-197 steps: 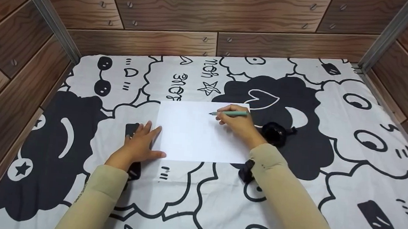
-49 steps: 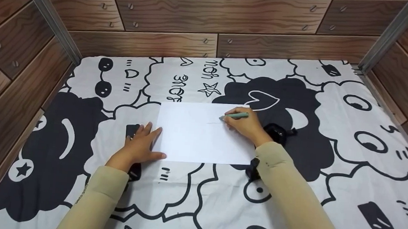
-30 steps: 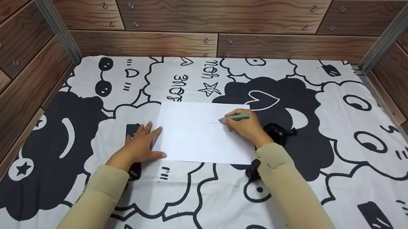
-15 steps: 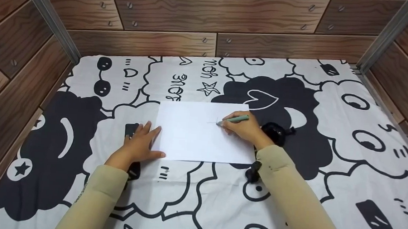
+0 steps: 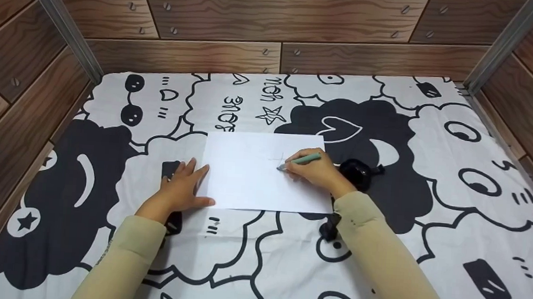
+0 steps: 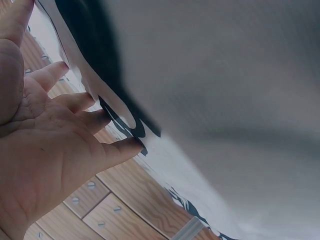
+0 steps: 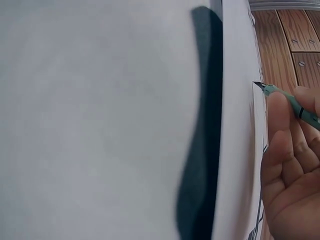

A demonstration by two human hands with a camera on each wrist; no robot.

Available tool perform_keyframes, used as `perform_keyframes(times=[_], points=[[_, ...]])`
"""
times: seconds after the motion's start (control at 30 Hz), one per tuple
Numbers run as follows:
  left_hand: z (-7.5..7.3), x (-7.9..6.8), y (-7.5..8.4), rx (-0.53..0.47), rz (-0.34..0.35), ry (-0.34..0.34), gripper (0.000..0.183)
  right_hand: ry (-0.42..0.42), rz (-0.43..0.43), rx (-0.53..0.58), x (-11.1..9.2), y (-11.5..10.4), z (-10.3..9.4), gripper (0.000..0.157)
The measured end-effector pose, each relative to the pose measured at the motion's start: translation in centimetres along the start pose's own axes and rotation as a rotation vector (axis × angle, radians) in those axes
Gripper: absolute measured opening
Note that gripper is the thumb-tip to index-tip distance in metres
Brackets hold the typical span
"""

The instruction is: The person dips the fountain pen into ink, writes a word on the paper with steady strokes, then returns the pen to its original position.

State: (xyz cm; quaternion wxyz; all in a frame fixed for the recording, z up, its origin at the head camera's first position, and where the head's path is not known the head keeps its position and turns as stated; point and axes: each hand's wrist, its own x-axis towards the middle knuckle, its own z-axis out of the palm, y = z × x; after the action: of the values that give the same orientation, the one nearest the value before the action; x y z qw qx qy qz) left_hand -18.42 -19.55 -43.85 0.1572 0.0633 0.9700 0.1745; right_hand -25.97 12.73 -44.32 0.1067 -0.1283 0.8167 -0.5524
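A green fountain pen (image 5: 307,159) is pinched between the thumb and fingers of my right hand (image 5: 317,171). In the right wrist view the dark nib of the fountain pen (image 7: 285,97) points at the white paper. The sheet of paper (image 5: 245,181) lies flat in the middle of the cloth, and thin crossing pen strokes (image 5: 276,159) show just left of the nib. My left hand (image 5: 181,188) rests with fingers spread at the sheet's left edge, thumb on its lower left corner. The left wrist view shows the left palm (image 6: 50,145) and the outstretched fingers.
A white cloth (image 5: 240,255) with black cartoon prints covers the surface. Black straps or devices sit at both wrists, one dark round piece (image 5: 355,173) beside the right wrist. Wood-patterned walls (image 5: 219,19) with grey metal corner posts (image 5: 59,22) stand around three sides.
The right hand has moved the fountain pen down the sheet and slightly left. A horizontal stroke, then a vertical one crossing it, have appeared on the paper. The left hand has stayed put.
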Motion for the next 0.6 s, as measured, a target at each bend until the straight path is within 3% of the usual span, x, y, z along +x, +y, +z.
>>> perform_keyframes(times=[0.6], points=[[0.14,0.0,-0.17,-0.016,-0.001,-0.006,0.092,-0.15,-0.009,0.045,-0.32,-0.13,0.83,0.015]])
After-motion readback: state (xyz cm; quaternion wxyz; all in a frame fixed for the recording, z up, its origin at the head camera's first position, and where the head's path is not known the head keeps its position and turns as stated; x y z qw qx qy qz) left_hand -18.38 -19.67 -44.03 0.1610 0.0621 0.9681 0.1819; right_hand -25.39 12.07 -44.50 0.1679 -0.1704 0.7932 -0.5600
